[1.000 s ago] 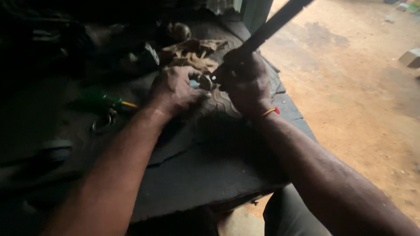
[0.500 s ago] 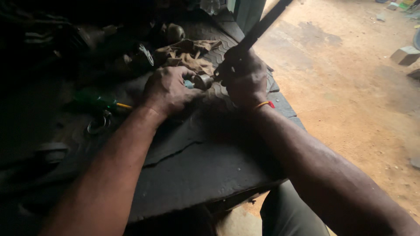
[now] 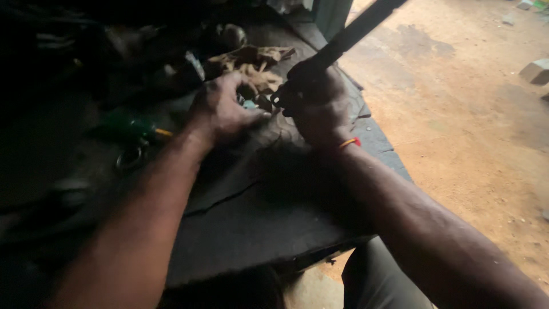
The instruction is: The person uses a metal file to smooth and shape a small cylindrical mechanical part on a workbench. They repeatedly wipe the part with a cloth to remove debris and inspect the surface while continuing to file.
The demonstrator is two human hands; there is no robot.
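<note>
Dark bench beside dirt floor, right hand gripped tight round a long dark bar angled upward, left hand curled on a small metal part between both hands, rag behind.

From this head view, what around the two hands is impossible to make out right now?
- Small part between the hands: mostly covered by the left hand; kind unclear.
- Long dark bar in the right hand: upper end cut off by the top edge.
- Bench's far left: deep shadow, items unreadable.
- Green-handled tool: dim, tip unclear.
</note>
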